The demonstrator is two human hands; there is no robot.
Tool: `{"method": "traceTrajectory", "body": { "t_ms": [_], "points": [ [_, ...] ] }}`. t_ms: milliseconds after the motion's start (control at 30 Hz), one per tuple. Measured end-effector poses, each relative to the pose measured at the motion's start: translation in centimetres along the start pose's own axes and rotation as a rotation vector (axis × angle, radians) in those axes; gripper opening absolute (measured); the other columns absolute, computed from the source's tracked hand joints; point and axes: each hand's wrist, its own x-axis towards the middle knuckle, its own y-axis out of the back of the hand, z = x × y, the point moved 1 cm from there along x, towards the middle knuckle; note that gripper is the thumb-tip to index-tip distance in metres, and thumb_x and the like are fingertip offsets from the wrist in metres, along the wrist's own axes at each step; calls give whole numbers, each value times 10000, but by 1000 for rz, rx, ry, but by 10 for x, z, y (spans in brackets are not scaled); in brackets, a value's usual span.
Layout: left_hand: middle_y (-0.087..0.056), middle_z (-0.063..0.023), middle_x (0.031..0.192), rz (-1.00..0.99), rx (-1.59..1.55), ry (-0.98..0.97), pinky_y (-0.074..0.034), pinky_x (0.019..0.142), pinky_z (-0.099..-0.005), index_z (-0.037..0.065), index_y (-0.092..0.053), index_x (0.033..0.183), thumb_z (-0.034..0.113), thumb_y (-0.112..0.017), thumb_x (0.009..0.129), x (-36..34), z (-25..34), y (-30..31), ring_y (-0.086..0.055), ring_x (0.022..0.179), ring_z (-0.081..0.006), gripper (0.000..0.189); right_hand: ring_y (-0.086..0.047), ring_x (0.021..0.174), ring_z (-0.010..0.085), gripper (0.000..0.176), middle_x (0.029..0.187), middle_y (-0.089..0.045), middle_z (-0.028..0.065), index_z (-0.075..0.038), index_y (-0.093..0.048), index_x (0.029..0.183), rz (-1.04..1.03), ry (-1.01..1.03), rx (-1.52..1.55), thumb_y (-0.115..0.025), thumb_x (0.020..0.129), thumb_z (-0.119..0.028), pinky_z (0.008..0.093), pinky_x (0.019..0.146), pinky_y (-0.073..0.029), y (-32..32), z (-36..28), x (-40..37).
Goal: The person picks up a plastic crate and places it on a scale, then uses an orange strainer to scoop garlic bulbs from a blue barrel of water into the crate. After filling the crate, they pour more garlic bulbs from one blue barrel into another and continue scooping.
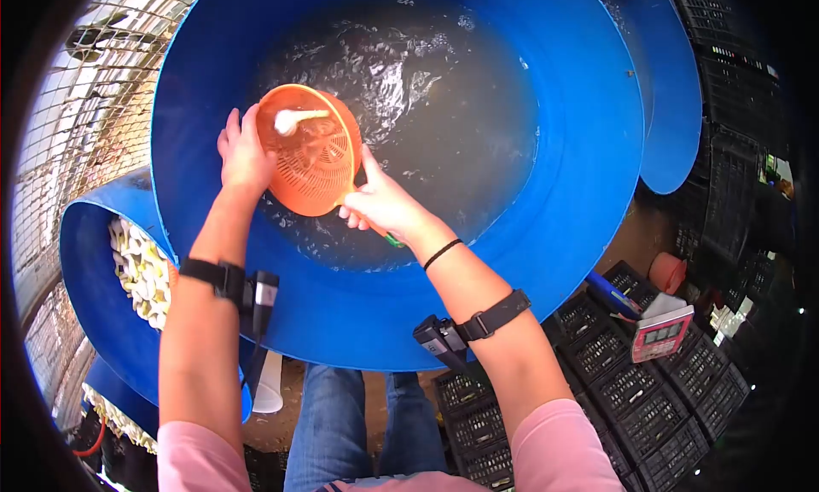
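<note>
An orange plastic strainer (311,172) is tilted above the murky water (444,133) in a large blue tub (589,133). Inside it lies one white bulb with a pale green stalk (294,119). My right hand (380,203) is closed around the strainer's handle, near a green loop at its end. Against the strainer's left side rests my left hand (245,155), its fingers extended and somewhat apart rather than wrapped around the rim. The strainer hides part of its palm side.
Left of the big tub, a smaller blue tub (94,262) holds many white bulbs (141,270). Black plastic crates (614,390) stand at the lower right, with a pink-framed device with a display (663,334) over them. Another blue tub (674,108) adjoins at right.
</note>
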Motion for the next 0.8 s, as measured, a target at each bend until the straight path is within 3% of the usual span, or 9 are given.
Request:
{"method": "traceTrajectory", "body": {
  "t_ms": [100, 133, 167, 267, 400, 467, 600, 700, 800],
  "points": [
    [-285, -129, 1437, -103, 158, 13, -321, 1062, -398, 107, -261, 1395, 79, -671, 708, 24, -24, -23, -257, 1324, -299, 800, -564, 582, 151, 915, 773, -590, 132, -93, 190, 1414, 297, 39, -156, -502, 820, -29, 263, 504, -479, -15, 16, 30],
    [-285, -129, 1437, -119, 168, 9, -321, 1062, -398, 107, -261, 1395, 79, -671, 708, 21, -26, -25, -257, 1324, -299, 800, -565, 580, 151, 918, 785, -589, 138, -93, 202, 1408, 426, 47, -261, -502, 823, -32, 268, 503, -483, -15, 26, 45],
    [-290, -122, 1436, -183, 217, 26, -324, 1060, -394, 105, -279, 1388, 94, -672, 710, 19, -26, -28, -259, 1323, -301, 783, -565, 580, 151, 918, 785, -589, 138, -93, 202, 1408, 429, 39, -252, -502, 823, -32, 268, 503, -483, -13, 31, 53],
    [-293, -106, 1439, -277, 321, 56, -325, 1059, -385, 104, -322, 1370, 163, -676, 721, 10, -17, -31, -269, 1317, -303, 742, -535, 552, 137, 940, 793, -562, 123, -130, 241, 1396, 786, 142, -383, -493, 822, -10, 258, 496, -478, 5, 45, 71],
    [-317, -124, 1425, -407, 241, 130, -320, 1059, -390, 96, -364, 1353, 250, -668, 761, 2, -12, -23, -289, 1301, -310, 683, -474, 511, 124, 954, 738, -516, 71, -160, 305, 1364, 745, 173, 225, -458, 827, 34, 234, 438, -421, 36, 36, 52],
    [-383, -164, 1375, -284, 10, 30, -305, 1048, -415, 71, -429, 1312, 303, -693, 744, -4, -4, -4, -327, 1268, -366, 668, -463, 507, 116, 976, 713, -493, 65, -175, 342, 1343, 798, 203, 387, -454, 819, 38, 232, 426, -400, 45, 29, 40],
    [-528, -153, 1234, 145, -145, -307, -345, 1009, -375, 47, -531, 1193, 197, -642, 805, -38, 25, 70, -465, 1180, -306, 430, -469, 514, 114, 971, 712, -495, 59, -181, 347, 1341, 916, 119, 498, -450, 824, 16, 238, 435, -409, 60, 34, 16],
    [-547, -131, 1198, 410, -220, -339, -355, 986, -364, 60, -592, 1113, 110, -626, 823, -65, 33, 122, -488, 1143, -269, 296, -471, 516, 111, 940, 726, -511, 61, -183, 352, 1340, 1069, -5, 454, -430, 846, -8, 235, 443, -411, 76, 52, 8],
    [-510, -153, 1222, 599, -89, -222, -321, 1000, -396, 41, -506, 1223, 105, -647, 800, -77, 20, 133, -457, 1152, -293, 451, -471, 515, 113, 917, 731, -515, 71, -183, 352, 1340, 1183, -79, 269, -412, 861, -15, 240, 439, -403, 104, 100, 30]
  ]
}}
